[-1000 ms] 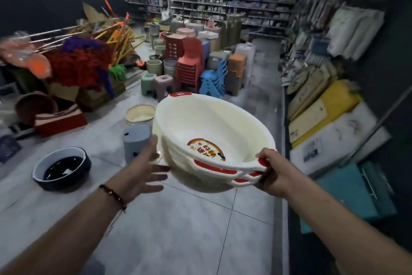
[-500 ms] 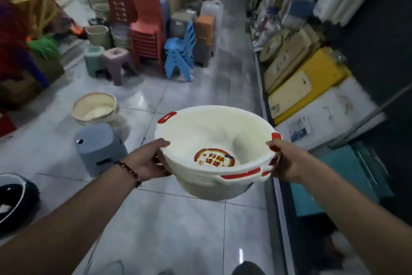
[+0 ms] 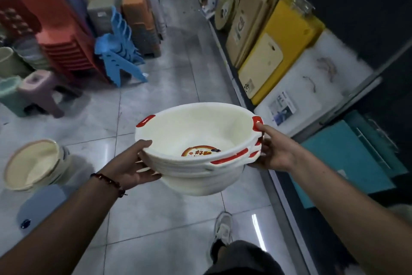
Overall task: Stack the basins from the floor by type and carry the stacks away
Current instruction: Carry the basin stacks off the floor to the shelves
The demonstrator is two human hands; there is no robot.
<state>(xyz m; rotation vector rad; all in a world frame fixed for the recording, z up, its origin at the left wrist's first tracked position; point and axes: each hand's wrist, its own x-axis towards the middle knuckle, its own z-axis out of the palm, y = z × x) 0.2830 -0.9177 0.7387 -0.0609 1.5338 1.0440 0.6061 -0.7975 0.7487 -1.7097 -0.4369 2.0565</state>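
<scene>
A stack of white basins (image 3: 189, 134) with red handle grips is held in the air above the tiled floor, in front of me. A round red and yellow sticker shows inside the top basin. My left hand (image 3: 131, 163) grips the stack's left rim, thumb on top and fingers underneath. My right hand (image 3: 274, 152) grips the right side at the red handles, thumb on the top one.
A beige basin (image 3: 31, 165) sits on a grey stool (image 3: 42, 205) at lower left. Stacked plastic stools and chairs (image 3: 66, 51) crowd the upper left. Cutting boards (image 3: 281, 47) lean along the low shelf on the right. My shoe (image 3: 223, 228) is on the floor (image 3: 169, 69) below.
The view has advanced along the aisle and tilted down. My left hand moved from under the stack's side up onto its rim. The stack came level.
</scene>
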